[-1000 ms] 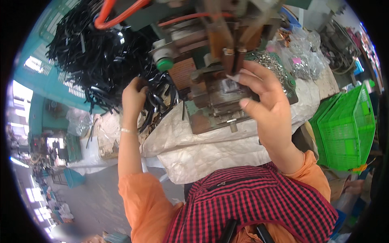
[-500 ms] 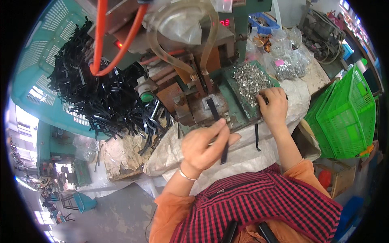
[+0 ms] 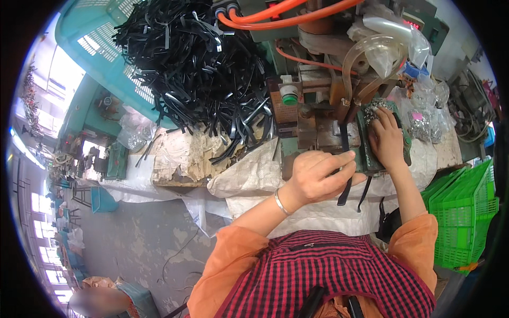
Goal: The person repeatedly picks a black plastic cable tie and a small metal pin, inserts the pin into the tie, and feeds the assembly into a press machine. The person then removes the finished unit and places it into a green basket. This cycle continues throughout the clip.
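Note:
My left hand [image 3: 323, 177] is closed in a pinch on a black strip [image 3: 344, 139]. The strip's upper end lies on the metal work block [image 3: 330, 135] of a press, below its upright tool; its lower end hangs past my fingers. My right hand [image 3: 388, 139] is over a green tray [image 3: 369, 159], its fingers stretched out on a heap of small silvery metal pieces [image 3: 375, 106]. Whether a piece is under the fingertips is hidden. Another black strip [image 3: 363, 195] hangs below the tray's near end.
Left of the press, a large heap of black strips [image 3: 196, 69] spills from a teal basket [image 3: 90, 32]. A green button [image 3: 289, 96] and orange hoses [image 3: 286, 20] are on the machine. Clear bags of small parts [image 3: 424, 119] lie at right, above green crates [image 3: 461, 212].
The view has turned left, so the bench appears farther right. My right hand has moved over the metal pieces and its fingers have straightened. My left hand still holds the strip at the press.

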Motion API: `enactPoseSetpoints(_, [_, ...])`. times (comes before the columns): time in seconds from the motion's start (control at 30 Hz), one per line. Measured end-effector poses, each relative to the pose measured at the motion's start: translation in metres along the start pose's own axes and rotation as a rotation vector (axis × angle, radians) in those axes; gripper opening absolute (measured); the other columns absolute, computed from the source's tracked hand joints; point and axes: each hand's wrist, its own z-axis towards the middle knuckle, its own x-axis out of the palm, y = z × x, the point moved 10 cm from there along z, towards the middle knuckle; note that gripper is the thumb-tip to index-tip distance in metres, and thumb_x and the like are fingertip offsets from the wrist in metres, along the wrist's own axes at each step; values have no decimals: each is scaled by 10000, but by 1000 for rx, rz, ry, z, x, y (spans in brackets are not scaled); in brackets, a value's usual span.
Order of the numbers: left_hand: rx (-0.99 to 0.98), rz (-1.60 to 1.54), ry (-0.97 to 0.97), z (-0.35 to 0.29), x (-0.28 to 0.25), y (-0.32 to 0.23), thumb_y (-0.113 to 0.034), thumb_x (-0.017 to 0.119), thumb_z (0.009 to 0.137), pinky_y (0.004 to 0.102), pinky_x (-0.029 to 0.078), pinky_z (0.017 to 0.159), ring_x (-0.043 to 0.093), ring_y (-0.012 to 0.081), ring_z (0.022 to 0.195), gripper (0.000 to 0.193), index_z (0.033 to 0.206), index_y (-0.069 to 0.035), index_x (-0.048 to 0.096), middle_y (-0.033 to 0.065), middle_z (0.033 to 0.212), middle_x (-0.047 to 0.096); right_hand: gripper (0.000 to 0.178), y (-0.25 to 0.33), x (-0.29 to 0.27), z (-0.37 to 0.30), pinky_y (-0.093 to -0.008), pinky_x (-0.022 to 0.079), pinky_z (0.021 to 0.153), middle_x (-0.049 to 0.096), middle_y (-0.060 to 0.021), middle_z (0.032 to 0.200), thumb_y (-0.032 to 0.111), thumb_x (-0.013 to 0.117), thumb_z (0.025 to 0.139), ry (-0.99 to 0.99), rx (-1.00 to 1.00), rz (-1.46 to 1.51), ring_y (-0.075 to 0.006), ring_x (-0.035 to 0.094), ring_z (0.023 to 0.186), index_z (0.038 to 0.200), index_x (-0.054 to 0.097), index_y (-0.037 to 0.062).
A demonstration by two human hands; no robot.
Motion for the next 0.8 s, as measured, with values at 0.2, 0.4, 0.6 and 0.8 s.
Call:
enactPoseSetpoints(0.2, [-359, 134, 162, -63, -60, 0, -63, 815, 793, 311, 548, 664, 678, 238, 729, 280, 1059, -50, 728, 142, 1078, 746, 98, -65, -13, -62, -356, 525, 775, 725, -107, 932, 85, 718, 909, -202, 609, 336, -226, 687, 865, 979, 698, 20])
enactPoseSetpoints(0.4, [-405, 634, -197, -7, -159, 73, 30, 771, 787, 359, 521, 746, 655, 262, 815, 118, 887, -29, 749, 94, 910, 720, 126, -39, -17, -56, -265, 509, 803, 714, -48, 905, 34, 719, 906, -196, 709, 641, -115, 651, 839, 1025, 699, -2])
enactPoseSetpoints(0.6, [-640, 899, 338, -60, -74, 219, -123, 777, 765, 433, 550, 738, 670, 337, 871, 129, 872, -56, 752, 110, 966, 653, 121, -30, -5, -34, -265, 510, 826, 719, -47, 929, 39, 706, 923, -277, 714, 756, -115, 651, 862, 1040, 703, 5])
enactPoseSetpoints(0.8, [-700, 848, 226, -92, -75, 225, -164, 743, 836, 433, 549, 710, 680, 327, 834, 118, 901, -66, 749, 100, 970, 668, 140, -73, -24, -121, -246, 499, 837, 719, -32, 975, 33, 677, 950, -352, 849, 656, -92, 640, 899, 1080, 716, -2])
